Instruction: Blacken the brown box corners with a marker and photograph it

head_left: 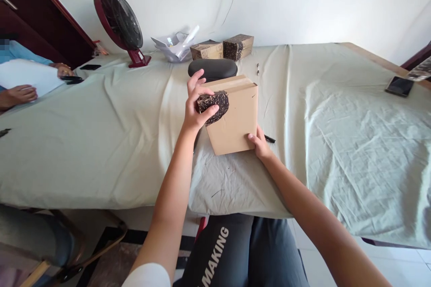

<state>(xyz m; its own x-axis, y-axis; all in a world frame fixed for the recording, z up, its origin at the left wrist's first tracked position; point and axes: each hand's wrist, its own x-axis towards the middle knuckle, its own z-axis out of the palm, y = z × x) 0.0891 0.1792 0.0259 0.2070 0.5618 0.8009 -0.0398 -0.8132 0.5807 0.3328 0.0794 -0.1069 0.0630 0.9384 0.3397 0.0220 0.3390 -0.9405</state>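
A tan cardboard box (237, 118) is held up tilted over the cloth-covered table. A dense black scribbled patch (218, 106) covers its upper left corner. My left hand (197, 107) grips that corner, thumb on the patch and fingers over the top edge, some raised. My right hand (260, 142) clasps the lower right edge, its thumb on the front face and its other fingers hidden behind. Just past my right hand lies a black pen (270, 139). Behind the box is a black zip-style case (212, 68), partly covered by it.
Two black-patterned cardboard boxes (238, 47) stand by the wall, beside a clear basket (175, 51) of papers. A red fan (119, 22) stands farther left. A phone (399, 86) lies at the right. At the left, another person's hands (22, 94) are near a white sheet (33, 76).
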